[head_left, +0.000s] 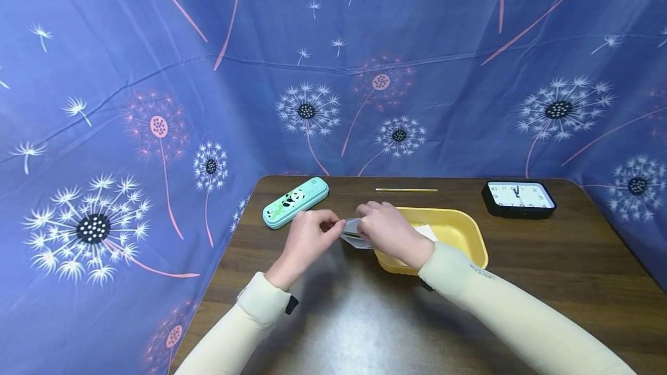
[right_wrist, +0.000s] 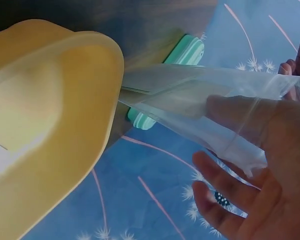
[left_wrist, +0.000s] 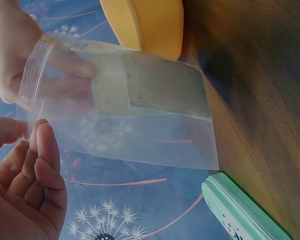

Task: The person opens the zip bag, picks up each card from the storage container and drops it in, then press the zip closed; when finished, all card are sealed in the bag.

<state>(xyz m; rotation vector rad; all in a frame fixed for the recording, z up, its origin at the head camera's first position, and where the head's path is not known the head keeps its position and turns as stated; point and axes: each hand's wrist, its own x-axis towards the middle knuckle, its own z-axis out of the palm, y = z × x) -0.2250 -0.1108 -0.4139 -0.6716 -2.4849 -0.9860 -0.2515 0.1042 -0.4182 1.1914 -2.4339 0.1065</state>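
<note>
My left hand [head_left: 312, 233] pinches the zip edge of a clear plastic zip bag [left_wrist: 140, 147] between thumb and finger. At the bag's mouth, my right hand [head_left: 393, 233] has its thumb and a finger inside, pinching the near end of a pale card [left_wrist: 111, 90]. A second, darker rectangular card [left_wrist: 170, 90] overlaps it deeper in the bag. In the right wrist view the other fingers [right_wrist: 225, 180] of the right hand stay outside the bag, loosely bent. The bag is held up off the table, beside the yellow basin [head_left: 471, 242].
A white paper [head_left: 428, 232] lies in the basin. Behind my left hand is a mint pencil case [head_left: 296, 202] with a panda. A thin pencil [head_left: 406, 190] lies near the table's back edge. A black-framed clock [head_left: 520, 197] rests at the back right. Patterned blue cloth hangs behind the table.
</note>
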